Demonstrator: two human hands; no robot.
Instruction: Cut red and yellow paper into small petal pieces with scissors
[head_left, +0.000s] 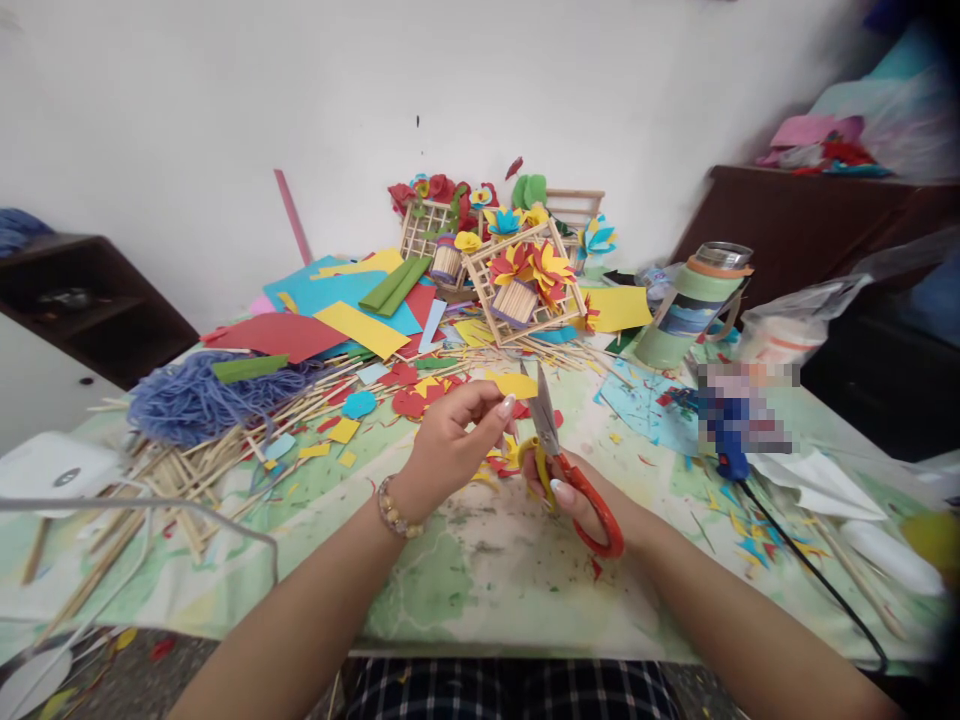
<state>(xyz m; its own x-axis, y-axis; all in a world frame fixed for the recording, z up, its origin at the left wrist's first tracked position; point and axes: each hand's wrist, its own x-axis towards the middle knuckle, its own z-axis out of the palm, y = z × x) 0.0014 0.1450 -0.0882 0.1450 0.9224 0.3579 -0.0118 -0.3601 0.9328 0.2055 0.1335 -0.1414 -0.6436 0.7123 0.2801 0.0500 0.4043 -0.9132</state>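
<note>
My left hand [450,440] pinches a small yellow paper piece [514,384] between thumb and fingers, held just above the table. My right hand [570,495] grips orange-and-yellow-handled scissors [577,475], fingers through the loops, blades pointing up and touching the yellow piece from the right. Both hands are close together over the green-patterned table cover [465,570]. A beaded bracelet sits on my left wrist.
Coloured paper sheets [337,300], a wooden stick frame with paper flowers [525,280] and loose sticks [187,470] crowd the back. Blue yarn [195,400] lies left. A green tumbler [690,305], a blue glue gun [727,440] with black cord and plastic bags stand right.
</note>
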